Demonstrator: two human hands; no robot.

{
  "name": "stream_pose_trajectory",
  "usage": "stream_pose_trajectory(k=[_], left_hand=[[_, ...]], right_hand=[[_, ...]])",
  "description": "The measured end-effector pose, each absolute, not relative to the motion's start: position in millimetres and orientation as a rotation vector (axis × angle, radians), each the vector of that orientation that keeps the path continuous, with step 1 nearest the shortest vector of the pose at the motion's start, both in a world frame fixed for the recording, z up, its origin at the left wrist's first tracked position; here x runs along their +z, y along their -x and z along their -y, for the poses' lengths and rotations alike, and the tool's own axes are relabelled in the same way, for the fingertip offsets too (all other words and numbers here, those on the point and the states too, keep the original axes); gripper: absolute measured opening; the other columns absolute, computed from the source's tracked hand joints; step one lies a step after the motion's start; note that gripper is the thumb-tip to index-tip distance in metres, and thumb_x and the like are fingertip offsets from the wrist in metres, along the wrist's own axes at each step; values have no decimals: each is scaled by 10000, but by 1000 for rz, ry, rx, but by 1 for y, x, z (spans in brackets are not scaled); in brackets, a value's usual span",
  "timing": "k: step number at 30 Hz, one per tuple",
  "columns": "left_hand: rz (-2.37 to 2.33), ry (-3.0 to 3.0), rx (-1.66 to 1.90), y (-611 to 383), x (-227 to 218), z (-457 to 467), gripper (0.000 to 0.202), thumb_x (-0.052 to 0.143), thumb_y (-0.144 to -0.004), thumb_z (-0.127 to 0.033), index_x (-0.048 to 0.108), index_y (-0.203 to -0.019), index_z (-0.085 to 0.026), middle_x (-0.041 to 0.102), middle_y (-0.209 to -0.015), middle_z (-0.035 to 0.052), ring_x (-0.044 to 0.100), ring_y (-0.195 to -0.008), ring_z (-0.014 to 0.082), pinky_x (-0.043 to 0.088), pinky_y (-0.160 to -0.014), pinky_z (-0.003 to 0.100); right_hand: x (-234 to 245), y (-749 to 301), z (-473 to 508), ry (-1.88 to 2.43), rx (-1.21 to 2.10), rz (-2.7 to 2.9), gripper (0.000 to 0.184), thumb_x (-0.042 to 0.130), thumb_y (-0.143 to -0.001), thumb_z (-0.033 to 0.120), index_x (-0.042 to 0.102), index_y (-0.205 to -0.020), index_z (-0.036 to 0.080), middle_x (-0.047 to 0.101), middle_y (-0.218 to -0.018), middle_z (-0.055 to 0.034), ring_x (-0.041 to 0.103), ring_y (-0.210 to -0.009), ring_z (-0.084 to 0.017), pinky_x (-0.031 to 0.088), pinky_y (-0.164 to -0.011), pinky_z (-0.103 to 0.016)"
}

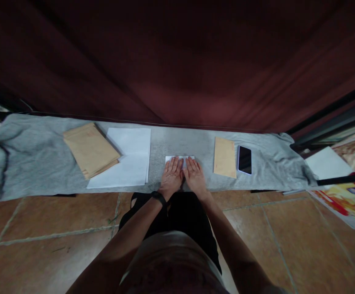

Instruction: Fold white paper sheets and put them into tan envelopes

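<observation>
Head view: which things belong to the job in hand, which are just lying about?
Likely part of the job:
small white paper, under left hand and right hand
white sheets
brown envelope stack
single brown envelope

Probably just lying about:
phone
colourful printed sheet

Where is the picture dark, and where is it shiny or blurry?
Head view: the red cloth is darkest toward the top, lighter low in the middle; head view: pale glare lies on the floor tiles at lower left; head view: print on the brown envelopes is too soft to read, while the left hand and right hand look fairly clear.
</observation>
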State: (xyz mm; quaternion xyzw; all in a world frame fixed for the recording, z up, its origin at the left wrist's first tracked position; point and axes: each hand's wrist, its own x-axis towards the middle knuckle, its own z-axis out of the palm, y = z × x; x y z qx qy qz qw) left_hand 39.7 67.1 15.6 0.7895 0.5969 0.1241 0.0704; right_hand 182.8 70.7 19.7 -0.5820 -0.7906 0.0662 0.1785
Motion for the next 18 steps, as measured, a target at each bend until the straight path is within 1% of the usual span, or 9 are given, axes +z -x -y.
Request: stream_pose_trajectory(k=[4,8,13,18], left_hand=[[-1770,-2398,326,-39,16,-66,636,335,-978,-191,284,-1604,-96,273,-1681,147,137,-1583,274,170,-1285,505],[-1763,-2385,322,-40,17,-66,658,345,-971,-193,252,-1620,-134,257,-1690,124,119,-1588,265,150,-1289,518],[-1778,-2369,313,-40,16,-67,603,309,-1004,-228,321,-1595,-112,270,-1683,137,130,-1586,283,117,-1287,539],[-1778,-2380,339,-39,17,-67,592,338,-1009,-259,347,-1586,-125,293,-1675,130,175,-1578,288,110,-1283,545]], right_hand=[[18,-170,-76,1582,283,2327,539,285,-1090,348,403,-1563,118,396,-1625,-111,332,-1528,-215,268,-1255,-433],[14,-168,-76,1601,270,2327,551,289,-1091,375,362,-1585,143,377,-1634,-106,312,-1538,-213,247,-1263,-445],[10,-177,-75,1627,213,2305,545,274,-1095,369,389,-1571,129,385,-1627,-114,319,-1534,-231,237,-1261,-468],[9,-184,-75,1632,177,2322,520,315,-1089,336,406,-1564,144,366,-1637,-115,334,-1527,-250,228,-1256,-488]])
